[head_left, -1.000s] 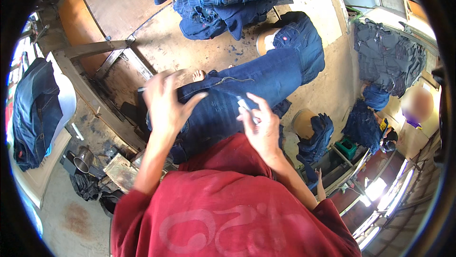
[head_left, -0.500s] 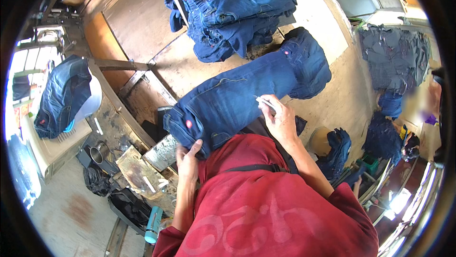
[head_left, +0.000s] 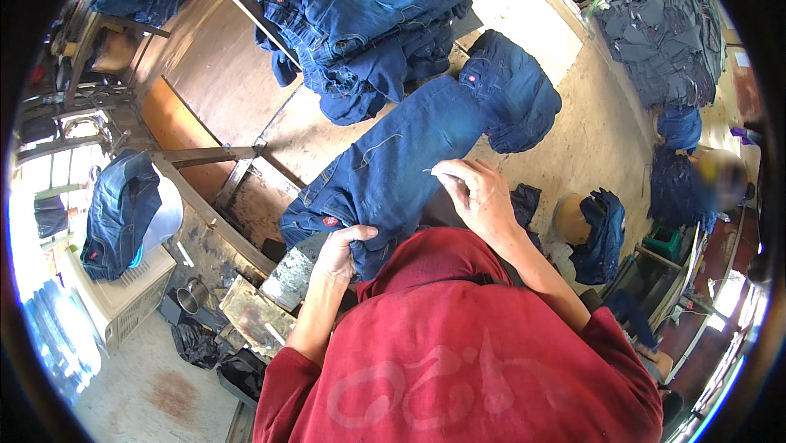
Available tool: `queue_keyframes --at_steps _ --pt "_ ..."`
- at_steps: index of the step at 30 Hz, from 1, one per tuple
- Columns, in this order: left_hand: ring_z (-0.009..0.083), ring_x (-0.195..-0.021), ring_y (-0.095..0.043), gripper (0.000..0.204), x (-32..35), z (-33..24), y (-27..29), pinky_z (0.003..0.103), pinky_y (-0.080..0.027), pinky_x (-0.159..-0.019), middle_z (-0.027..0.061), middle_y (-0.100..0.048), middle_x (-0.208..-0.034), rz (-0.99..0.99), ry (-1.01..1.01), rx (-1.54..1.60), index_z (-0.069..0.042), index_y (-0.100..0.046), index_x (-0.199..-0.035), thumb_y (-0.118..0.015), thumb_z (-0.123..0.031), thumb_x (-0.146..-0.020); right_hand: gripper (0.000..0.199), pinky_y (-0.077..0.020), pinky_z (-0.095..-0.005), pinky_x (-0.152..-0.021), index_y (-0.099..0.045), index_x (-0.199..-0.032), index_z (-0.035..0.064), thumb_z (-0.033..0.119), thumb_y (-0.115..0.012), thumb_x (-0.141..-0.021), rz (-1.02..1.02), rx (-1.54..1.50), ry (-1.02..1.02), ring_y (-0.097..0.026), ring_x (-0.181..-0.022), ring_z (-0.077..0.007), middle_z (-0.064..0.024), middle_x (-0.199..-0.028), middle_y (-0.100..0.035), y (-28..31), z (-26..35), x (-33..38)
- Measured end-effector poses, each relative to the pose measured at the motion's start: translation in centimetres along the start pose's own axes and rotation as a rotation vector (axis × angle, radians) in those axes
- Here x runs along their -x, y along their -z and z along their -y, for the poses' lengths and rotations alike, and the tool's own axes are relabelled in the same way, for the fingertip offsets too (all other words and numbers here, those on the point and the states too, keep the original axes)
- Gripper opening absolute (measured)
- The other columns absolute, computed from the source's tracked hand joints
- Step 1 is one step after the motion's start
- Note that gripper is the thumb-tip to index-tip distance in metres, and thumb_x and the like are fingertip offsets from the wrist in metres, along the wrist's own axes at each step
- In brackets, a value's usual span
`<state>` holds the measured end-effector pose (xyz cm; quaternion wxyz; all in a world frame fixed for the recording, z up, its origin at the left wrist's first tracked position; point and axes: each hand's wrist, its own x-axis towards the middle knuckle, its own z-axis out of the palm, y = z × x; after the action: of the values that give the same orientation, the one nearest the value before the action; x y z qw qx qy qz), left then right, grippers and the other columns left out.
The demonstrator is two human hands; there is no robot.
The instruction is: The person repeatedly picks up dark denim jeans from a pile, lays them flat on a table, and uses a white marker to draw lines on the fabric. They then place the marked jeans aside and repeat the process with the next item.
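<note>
A pair of dark blue denim jeans (head_left: pixel 389 156) lies across in front of me, its waist end with a round red tag toward my left. My left hand (head_left: pixel 342 253) is closed on that waist end, the thumb on top of the cloth. Just above the near edge of the jeans, my right hand (head_left: pixel 475 193) pinches a small pale thin tool; most of it is hidden by the fingers. A fine thread-like tip shows at the fingertips. Against the far end of the jeans rests another bundled denim garment (head_left: pixel 520 95).
A tall pile of jeans (head_left: pixel 360 17) stands on the wooden table (head_left: pixel 565 132) beyond, behind a slanting bar (head_left: pixel 237 5). Dark grey garments (head_left: pixel 663 46) are stacked at far right. At left, denim (head_left: pixel 123 205) drapes over a beige machine (head_left: pixel 131 296) near a metal cup (head_left: pixel 192 296).
My left hand has shifted its grip on the waist end, moving slightly right and up. My right hand has turned, hiding more of the pale tool. The view has swung a little.
</note>
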<state>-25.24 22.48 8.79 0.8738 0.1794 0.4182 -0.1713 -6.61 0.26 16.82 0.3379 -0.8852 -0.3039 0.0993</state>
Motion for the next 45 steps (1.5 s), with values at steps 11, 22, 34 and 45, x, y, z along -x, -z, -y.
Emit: queue_keyframes --at_steps 11,22,34,45 --pt "0.0343 -0.094 -0.081 0.041 2.3 1.7 1.8 0.046 -0.068 -0.091 0.0228 -0.080 -0.112 -0.080 -0.257 0.034 0.014 -0.071 -0.120 -0.071 0.003 -0.081 0.012 -0.0578 -0.0459 -0.080 -0.076 -0.110 0.0114 0.006 -0.072 -0.100 0.035 -0.036 -0.020 -0.072 -0.086 -0.0337 -0.0087 -0.095 -0.077 -1.3 1.2 1.6" --pt "0.0370 -0.105 -0.080 0.043 2.6 2.1 3.1 0.050 -0.065 -0.100 0.0253 -0.079 -0.122 -0.063 -0.245 0.039 0.015 -0.069 -0.126 -0.070 0.001 -0.085 0.015 -0.0570 -0.0426 -0.076 -0.077 -0.112 0.0110 0.004 -0.073 -0.099 -0.005 -0.035 -0.014 -0.071 -0.081 -0.0308 -0.0081 -0.095 -0.078 -1.5 1.5 2.3" --pt "0.0358 -0.113 -0.078 0.055 3.8 1.9 2.0 0.049 -0.064 -0.105 0.0232 -0.077 -0.129 -0.035 -0.211 0.088 0.012 -0.063 -0.139 -0.072 0.003 -0.085 0.014 -0.0571 -0.0451 -0.077 -0.077 -0.110 0.0096 0.003 -0.073 -0.098 -0.003 -0.029 -0.005 -0.073 -0.083 -0.0331 -0.0094 -0.096 -0.078 -1.8 1.6 2.9" --pt "0.0324 -0.107 -0.080 0.045 4.8 1.0 0.6 0.046 -0.065 -0.100 0.0180 -0.080 -0.121 -0.181 -0.145 0.020 0.006 -0.072 -0.129 -0.075 0.005 -0.084 0.007 -0.0579 -0.0426 -0.072 -0.076 -0.103 0.0107 0.007 -0.077 -0.097 -0.039 -0.033 0.128 -0.071 -0.078 -0.0315 -0.0060 -0.092 -0.078 -2.6 3.8 1.9"
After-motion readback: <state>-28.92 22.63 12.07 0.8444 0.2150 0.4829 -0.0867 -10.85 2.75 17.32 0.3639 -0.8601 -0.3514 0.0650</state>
